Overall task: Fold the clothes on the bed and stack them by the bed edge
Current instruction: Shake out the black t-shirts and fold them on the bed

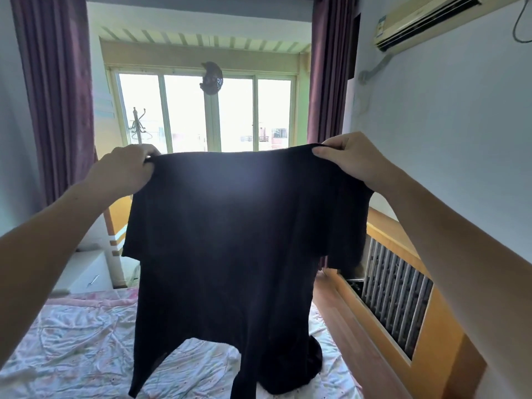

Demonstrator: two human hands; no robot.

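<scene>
i hold black shirt (244, 240) up, left hand (126, 168) at 10, right hand (351, 159) at 2, both grips pinching shoulders | unfolded | no stack visible on bed (72, 341)

One wide-angle view from the person's head looks forward and slightly down across the bed (72, 341) toward the window (201, 110), close behind both raised hands, with straight lines bowing near the edges.
</scene>
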